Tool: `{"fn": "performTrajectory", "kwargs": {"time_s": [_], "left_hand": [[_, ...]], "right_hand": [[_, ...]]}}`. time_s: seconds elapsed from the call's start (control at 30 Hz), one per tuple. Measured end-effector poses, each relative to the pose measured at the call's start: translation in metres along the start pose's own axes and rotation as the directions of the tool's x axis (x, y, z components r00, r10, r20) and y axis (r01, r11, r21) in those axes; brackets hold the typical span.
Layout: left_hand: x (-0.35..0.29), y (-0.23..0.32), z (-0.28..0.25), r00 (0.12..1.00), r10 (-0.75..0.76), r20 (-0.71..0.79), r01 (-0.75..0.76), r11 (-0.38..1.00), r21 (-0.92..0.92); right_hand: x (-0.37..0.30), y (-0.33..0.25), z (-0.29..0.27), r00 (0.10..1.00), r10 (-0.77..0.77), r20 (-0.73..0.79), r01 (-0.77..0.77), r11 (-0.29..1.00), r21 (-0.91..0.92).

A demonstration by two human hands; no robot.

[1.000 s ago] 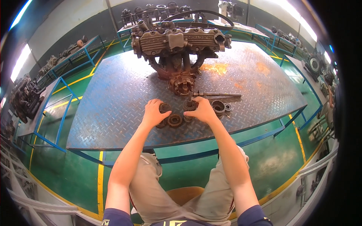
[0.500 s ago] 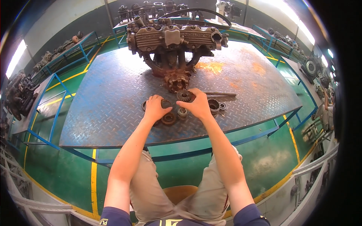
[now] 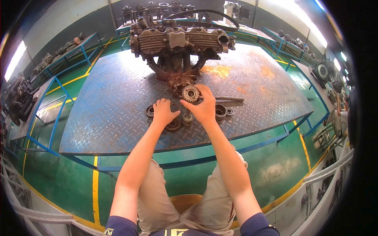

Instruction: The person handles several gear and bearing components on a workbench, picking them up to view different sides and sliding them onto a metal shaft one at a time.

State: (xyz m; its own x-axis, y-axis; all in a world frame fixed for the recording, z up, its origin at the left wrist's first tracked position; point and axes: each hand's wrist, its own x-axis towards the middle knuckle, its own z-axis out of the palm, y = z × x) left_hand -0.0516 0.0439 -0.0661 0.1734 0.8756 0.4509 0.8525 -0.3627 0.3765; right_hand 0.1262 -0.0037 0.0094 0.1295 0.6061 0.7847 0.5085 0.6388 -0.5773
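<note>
Toothed gear (image 3: 191,97) now more face-on than before

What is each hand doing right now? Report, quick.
Left hand: curled by a metal ring; can't tell whether it grips it.
Right hand: closed, holding a toothed gear.

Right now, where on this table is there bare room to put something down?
Left: the tabletop between its left edge and the leftmost gear. Right: between the shaft and the right edge. Crowded: the middle, with engine, loose gears, left hand and right hand.
</note>
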Motion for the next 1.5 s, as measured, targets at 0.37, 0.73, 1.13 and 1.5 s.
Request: {"fn": "performTrajectory", "kwargs": {"time_s": [0.37,0.73,1.13,1.5], "left_hand": [[0.000,-0.002,0.012,0.992,0.127,-0.008,-0.125,0.987,0.104],[0.000,0.002,0.011,0.994,0.102,0.036,-0.105,0.989,0.103],[0.008,0.005,0.018,0.991,0.114,0.065,-0.118,0.990,0.074],[0.013,-0.006,0.030,0.995,0.095,0.030,-0.095,0.995,-0.010]], "right_hand": [[0.004,0.020,-0.039,0.963,-0.243,-0.115,0.207,0.943,-0.259],[0.003,0.045,-0.096,0.961,-0.262,-0.082,0.193,0.858,-0.476],[-0.024,0.140,-0.174,0.904,0.427,-0.028,-0.349,0.697,-0.626],[-0.042,0.171,-0.170,0.864,0.504,0.005,-0.359,0.622,-0.696]]}}
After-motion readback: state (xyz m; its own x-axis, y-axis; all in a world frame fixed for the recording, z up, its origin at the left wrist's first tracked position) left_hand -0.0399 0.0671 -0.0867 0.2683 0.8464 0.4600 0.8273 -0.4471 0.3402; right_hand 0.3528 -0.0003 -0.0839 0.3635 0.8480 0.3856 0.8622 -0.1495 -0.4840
